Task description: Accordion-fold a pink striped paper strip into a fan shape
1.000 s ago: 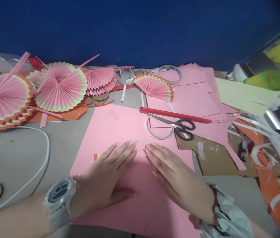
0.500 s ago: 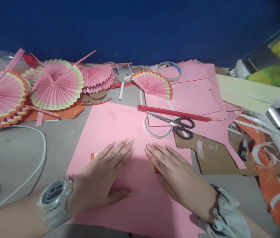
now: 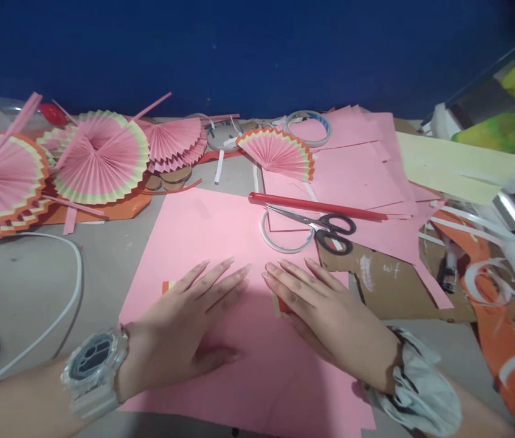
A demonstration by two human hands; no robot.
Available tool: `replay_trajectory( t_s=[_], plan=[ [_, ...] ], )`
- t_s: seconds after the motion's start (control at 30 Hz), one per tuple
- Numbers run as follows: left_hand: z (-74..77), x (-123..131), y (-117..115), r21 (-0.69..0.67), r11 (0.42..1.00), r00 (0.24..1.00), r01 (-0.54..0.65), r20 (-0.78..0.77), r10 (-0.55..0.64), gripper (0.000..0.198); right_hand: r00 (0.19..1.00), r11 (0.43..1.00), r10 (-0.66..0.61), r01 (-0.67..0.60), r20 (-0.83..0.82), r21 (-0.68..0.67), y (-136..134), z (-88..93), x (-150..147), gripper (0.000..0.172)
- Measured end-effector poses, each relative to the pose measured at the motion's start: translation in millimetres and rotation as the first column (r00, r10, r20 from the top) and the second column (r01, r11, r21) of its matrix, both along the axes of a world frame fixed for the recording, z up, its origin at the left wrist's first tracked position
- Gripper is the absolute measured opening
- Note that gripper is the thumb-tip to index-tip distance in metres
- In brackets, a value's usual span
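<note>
A large pink paper sheet (image 3: pixel 202 228) lies flat in front of me, and both hands rest over it. My left hand (image 3: pixel 193 322), with a clear-strapped watch (image 3: pixel 95 359) at the wrist, lies palm down with its fingers stretched out. Opposite it, my right hand (image 3: pixel 325 316) is also flat, its fingers pointing inward and a pale green scrunchie (image 3: pixel 421 383) round the wrist. Beneath the hands is a paper piece with orange and cream ends (image 3: pixel 166 286); most of it is covered, so its full shape is hidden.
Black-handled scissors (image 3: pixel 330 228) lie across a tape roll (image 3: pixel 269 240), below a red stick (image 3: pixel 316 207). Pleated paper fans (image 3: pixel 102 158) fill the back left. Pink sheets (image 3: pixel 352 170), cardboard (image 3: pixel 389 292) and orange strips (image 3: pixel 494 340) lie on the right. A white cable (image 3: pixel 79 274) curves at left.
My right hand has shifted slightly, showing more of the orange and cream end beneath it. Both hands stay flat on the paper. The whole view has drifted a little.
</note>
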State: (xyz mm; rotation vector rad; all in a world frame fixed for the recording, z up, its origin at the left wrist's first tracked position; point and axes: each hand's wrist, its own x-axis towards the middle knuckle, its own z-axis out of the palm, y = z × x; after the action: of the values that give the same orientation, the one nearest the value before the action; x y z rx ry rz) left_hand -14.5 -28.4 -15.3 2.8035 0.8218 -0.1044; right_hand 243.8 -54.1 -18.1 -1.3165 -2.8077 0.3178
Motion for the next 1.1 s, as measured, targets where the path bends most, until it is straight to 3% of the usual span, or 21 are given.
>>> replay_trajectory(
  t_s=[0.33, 0.7, 1.1],
  plan=[
    [3.1, 24, 13, -0.11, 0.992, 0.996, 0.068, 0.063, -0.061, 0.083, 0.998, 1.0, 0.0, 0.0, -0.057, -0.011, -5, 1.7, -2, 0.052],
    [4.1, 5, 14, -0.152, 0.986, 0.997, 0.073, 0.05, -0.066, 0.088, 0.998, 1.0, 0.001, 0.0, -0.062, 0.014, -2, 1.2, 0, 0.052],
    [-0.1, -32, 2, -0.094, 0.995, 0.999, 0.033, 0.019, -0.032, 0.086, 0.999, 0.998, 0.013, -0.015, 0.031, 0.056, -5, 0.0, 0, 0.052]
  ],
)
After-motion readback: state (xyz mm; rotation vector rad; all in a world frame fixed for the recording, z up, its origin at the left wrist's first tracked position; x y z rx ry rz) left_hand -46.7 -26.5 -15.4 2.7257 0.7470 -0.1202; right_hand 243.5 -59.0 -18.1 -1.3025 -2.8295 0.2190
